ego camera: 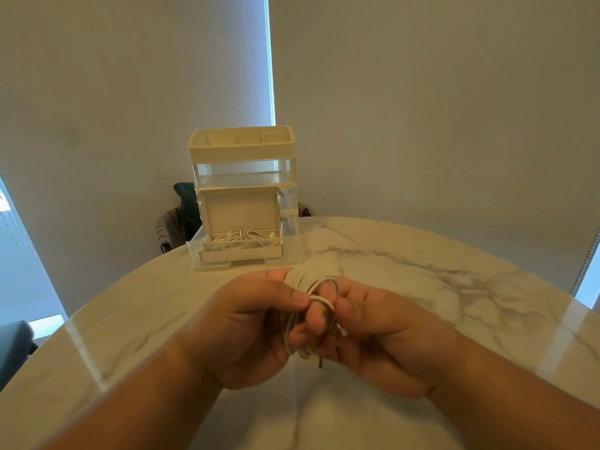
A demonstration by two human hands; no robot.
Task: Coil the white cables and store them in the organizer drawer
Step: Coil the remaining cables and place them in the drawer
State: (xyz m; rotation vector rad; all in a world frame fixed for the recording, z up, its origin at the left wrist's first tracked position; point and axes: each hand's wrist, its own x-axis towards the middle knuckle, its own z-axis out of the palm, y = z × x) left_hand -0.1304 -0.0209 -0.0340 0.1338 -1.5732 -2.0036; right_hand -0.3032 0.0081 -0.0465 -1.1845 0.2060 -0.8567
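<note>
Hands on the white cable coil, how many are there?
2. The left hand grips the coiled white cable from the left; the right hand pinches it from the right.

No legible text, label, brand mark, number or sign. Surfaces in view, all unmarked: cream-and-clear plastic desk organizer (242, 147) at the far edge of the table; open cream cardboard box (240, 211) in its pulled-out clear bottom drawer (292, 253); white coiled cable (303, 279), nearer; white grey-veined marble round table (422, 271).
</note>
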